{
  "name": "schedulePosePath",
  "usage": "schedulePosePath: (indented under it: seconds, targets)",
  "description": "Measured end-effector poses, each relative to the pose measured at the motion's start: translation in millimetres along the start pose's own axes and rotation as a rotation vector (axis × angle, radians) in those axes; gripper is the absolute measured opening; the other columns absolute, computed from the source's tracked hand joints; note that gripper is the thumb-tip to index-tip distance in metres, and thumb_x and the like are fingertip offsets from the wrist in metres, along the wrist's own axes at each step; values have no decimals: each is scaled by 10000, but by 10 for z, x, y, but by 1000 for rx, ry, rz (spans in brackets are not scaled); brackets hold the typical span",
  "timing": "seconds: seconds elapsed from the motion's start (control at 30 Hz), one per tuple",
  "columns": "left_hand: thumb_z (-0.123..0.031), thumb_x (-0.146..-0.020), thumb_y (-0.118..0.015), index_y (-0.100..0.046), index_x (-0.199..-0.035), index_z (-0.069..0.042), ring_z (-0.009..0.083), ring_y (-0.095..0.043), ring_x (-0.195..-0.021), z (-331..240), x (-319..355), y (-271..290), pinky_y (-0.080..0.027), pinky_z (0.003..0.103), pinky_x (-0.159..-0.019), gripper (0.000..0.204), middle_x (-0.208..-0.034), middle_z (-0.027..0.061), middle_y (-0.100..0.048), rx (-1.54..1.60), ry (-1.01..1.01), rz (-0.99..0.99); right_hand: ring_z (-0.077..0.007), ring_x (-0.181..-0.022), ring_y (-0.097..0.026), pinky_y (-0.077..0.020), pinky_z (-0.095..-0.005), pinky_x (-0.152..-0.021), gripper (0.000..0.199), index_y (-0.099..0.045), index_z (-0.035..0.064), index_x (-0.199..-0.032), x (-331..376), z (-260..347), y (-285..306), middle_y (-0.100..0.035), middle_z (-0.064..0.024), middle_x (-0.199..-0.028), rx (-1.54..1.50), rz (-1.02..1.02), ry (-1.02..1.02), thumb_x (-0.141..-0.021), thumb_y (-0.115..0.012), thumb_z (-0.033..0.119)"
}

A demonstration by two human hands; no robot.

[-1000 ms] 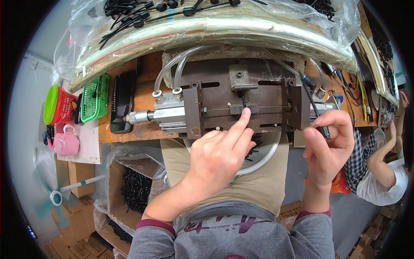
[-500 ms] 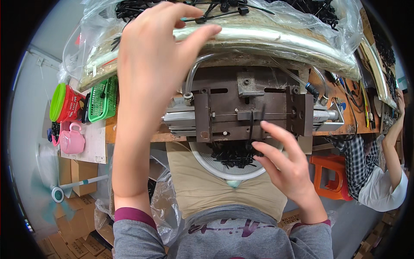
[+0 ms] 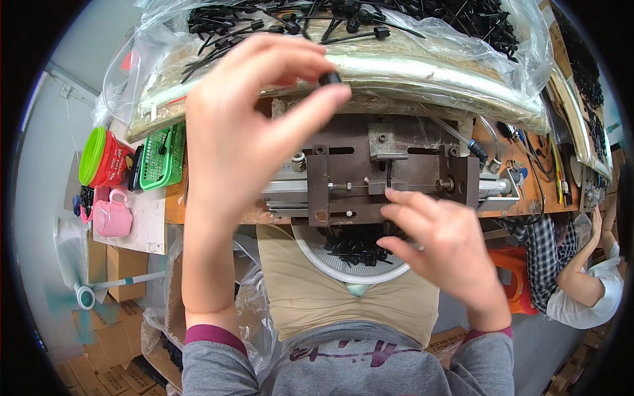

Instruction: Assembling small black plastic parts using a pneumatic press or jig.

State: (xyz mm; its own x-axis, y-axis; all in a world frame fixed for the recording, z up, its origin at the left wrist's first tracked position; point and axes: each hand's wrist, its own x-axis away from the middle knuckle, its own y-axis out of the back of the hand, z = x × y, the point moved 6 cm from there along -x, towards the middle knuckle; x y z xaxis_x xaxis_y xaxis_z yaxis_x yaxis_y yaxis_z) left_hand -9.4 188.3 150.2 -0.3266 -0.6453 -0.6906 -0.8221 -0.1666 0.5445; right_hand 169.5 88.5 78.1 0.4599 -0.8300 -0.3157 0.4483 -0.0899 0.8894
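My left hand, somewhat blurred, is raised at the front of the heaped parts. Its thumb and fingertips close on a small black plastic piece; the rest of that piece is hidden. Over the front of the brown metal fixture, my right hand pinches a thin black plastic stem. That stem stands across the middle of the fixture, its far end by the grey metal block. Below the fixture's near edge, a white round basket in my lap holds several black parts.
Black thick-headed stems lie heaped on clear plastic behind the fixture. Air cylinders flank it. At left stand a green basket, a pink cup and a fan. Another person sits at right beside an orange stool.
My left hand has come down toward me and now shows a black piece in its fingertips. My right hand has closed on the stem at the fixture. The view has shifted slightly.
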Motion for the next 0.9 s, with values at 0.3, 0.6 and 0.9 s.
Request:
schedulePosePath:
  seconds: [0.3, 0.6, 0.9]
  targets:
    - [-13, -732, -827, -726, -1020, 5, 269, -698, -1030, -540, 773, -207, -574, 342, -872, 306, -1251, 179, -668, 87, 18, 140, -362, -862, -703, -550, -416, -799, 241, -729, -33, -917, -2217, -583, 732, -713, -236, -889, 109, -322, 21, -840, -704, 193]
    - [-47, -768, -791, -675, -999, 21, 306, -698, -942, -545, 1214, -649, -578, 369, -814, 268, -1304, 210, -626, 78, 37, 215, -378, -1066, -670, -545, -416, -895, 667, -723, -25, -1074, -2930, -1141, 265, -709, -237, -1102, 439, 23, -269, -706, -769, 530]
    - [-45, -780, -769, -660, -989, 16, 306, -688, -962, -497, 1312, -831, -567, 381, -857, 244, -1329, 204, -609, 4, 34, 194, -331, -913, -680, -532, -410, -813, 490, -705, -25, -1090, -2490, -1160, 572, -725, -180, -971, 238, 275, 38, -703, -815, 255]
